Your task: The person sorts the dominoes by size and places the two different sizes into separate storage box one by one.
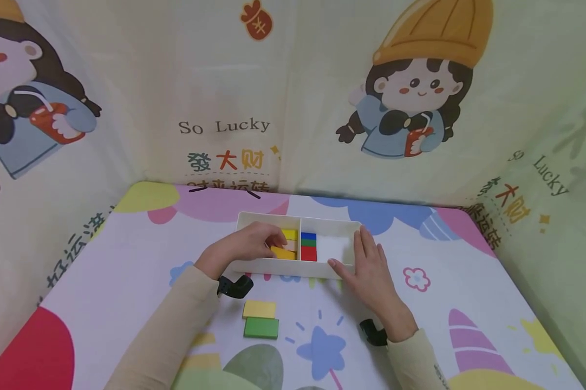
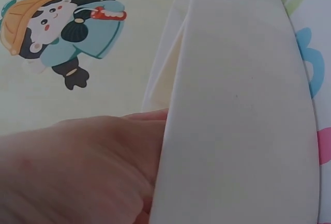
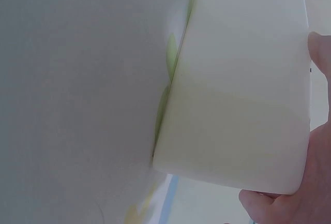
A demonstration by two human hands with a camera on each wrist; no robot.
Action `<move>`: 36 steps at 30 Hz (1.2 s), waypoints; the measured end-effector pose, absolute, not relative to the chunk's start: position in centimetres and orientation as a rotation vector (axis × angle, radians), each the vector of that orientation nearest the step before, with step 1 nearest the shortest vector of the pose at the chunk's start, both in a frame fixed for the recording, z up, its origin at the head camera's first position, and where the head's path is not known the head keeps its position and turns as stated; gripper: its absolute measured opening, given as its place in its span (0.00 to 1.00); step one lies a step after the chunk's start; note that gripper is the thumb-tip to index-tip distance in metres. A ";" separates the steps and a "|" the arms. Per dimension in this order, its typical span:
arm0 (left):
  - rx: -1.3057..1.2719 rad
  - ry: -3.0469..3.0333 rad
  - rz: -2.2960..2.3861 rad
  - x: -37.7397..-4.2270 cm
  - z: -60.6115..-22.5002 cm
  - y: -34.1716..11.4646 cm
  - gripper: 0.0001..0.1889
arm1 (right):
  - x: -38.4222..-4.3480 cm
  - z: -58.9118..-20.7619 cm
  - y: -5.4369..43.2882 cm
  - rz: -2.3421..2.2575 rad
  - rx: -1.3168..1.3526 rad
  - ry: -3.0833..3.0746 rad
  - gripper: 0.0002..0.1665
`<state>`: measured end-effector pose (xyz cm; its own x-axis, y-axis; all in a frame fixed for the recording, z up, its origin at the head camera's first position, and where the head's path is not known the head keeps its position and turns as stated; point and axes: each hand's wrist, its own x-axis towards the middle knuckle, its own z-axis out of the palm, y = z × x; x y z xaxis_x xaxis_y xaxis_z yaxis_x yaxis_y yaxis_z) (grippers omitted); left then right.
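A white two-compartment box [image 1: 293, 268] stands on the table. My left hand [image 1: 246, 245] reaches over its left end, fingers bent down into the left compartment. There thumb and fingertips pinch the left end of a golden-yellow block [image 1: 284, 253], slightly tilted near the front wall; in the left wrist view the box wall hides the fingertips. Behind that block lie a pale block [image 1: 290, 245] and a yellow block [image 1: 290, 234]. My right hand [image 1: 375, 273] rests against the box's right end, fingers extended along it, thumb [image 3: 319, 50] on the front rim.
In the right compartment, blue [image 1: 308, 236], green [image 1: 308, 242] and red [image 1: 308, 253] blocks sit against the divider [image 1: 300, 238]. In front of the box, a pale yellow block [image 1: 259, 309] and a green block [image 1: 261, 327] lie together on the patterned tablecloth [image 1: 322, 303].
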<state>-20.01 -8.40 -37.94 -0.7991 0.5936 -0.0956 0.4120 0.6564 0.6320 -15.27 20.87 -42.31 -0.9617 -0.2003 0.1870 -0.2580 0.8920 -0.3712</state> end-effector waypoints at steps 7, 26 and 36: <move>0.739 2.599 0.794 -20.5 -37.8 -7.4 0.17 | -15.4 -42.3 20.9 0.600 0.355 -2.907 0.60; 0.632 2.654 0.888 -19.9 -38.0 -8.0 0.20 | -15.1 -42.4 20.8 0.630 0.360 -2.919 0.60; 0.745 2.686 1.130 -17.1 -36.9 -9.7 0.21 | -15.1 -42.4 20.9 0.606 0.365 -2.910 0.60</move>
<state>-17.14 -9.74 -36.87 -0.8690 0.4904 0.0659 0.3900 0.5970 0.7010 -15.11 20.90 -42.38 -0.9596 -0.2062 0.1912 -0.2654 0.8890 -0.3730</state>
